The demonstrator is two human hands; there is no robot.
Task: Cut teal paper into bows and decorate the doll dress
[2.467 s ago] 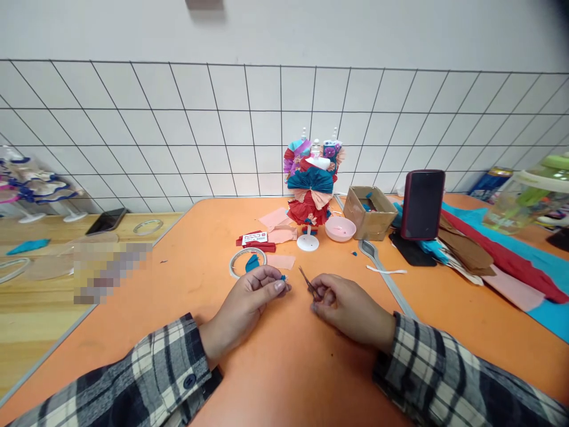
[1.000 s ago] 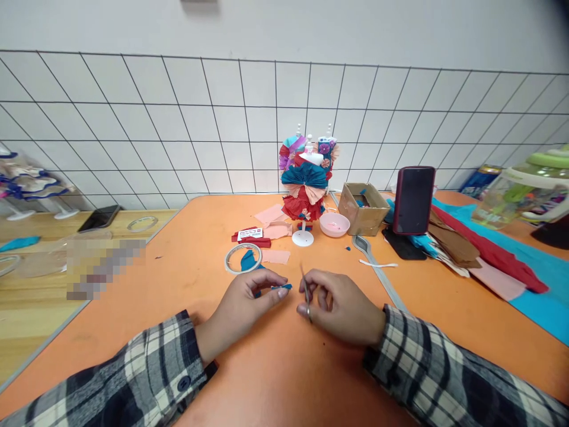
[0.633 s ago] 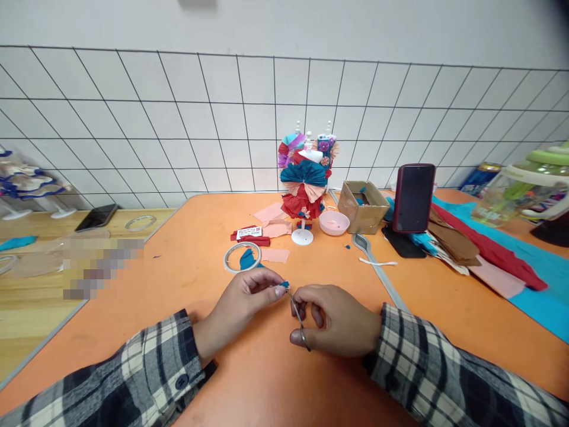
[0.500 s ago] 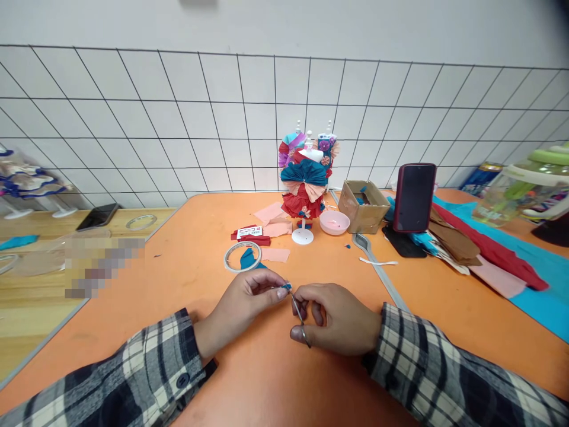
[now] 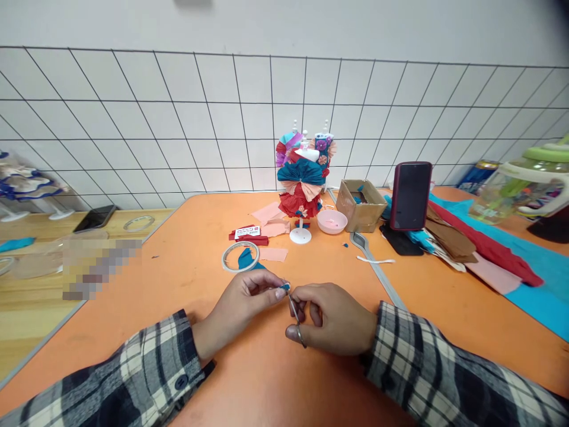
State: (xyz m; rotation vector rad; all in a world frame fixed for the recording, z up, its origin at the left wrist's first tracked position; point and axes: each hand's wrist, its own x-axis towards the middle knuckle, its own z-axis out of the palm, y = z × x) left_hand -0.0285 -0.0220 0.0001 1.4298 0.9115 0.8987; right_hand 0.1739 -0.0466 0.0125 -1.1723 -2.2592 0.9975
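Over the orange table, my left hand [image 5: 246,301] pinches a small teal piece of paper [image 5: 285,286] between thumb and fingertips. Close beside it, my right hand [image 5: 333,317] is closed around small metal scissors [image 5: 295,314]; a finger loop shows by the thumb, and the tips meet the teal piece. Whether the blades are apart is too small to tell. Behind my left hand, a roll of tape [image 5: 225,264] lies around a teal scrap [image 5: 245,258]. Further back stands a mini dress form [image 5: 300,204] in a red, pink and teal paper dress.
Pink paper strips [image 5: 273,254] and a red-wrapped packet [image 5: 248,232] lie left of the form. To its right are a pink bowl [image 5: 332,222], a cardboard box [image 5: 368,214] and an upright phone [image 5: 411,196]. Coloured paper sheets [image 5: 493,249] cover the right side.
The view has shifted slightly, so the background sits a little further left. Both hands keep the same hold, and the scissors' finger loop has moved slightly left with the right thumb.
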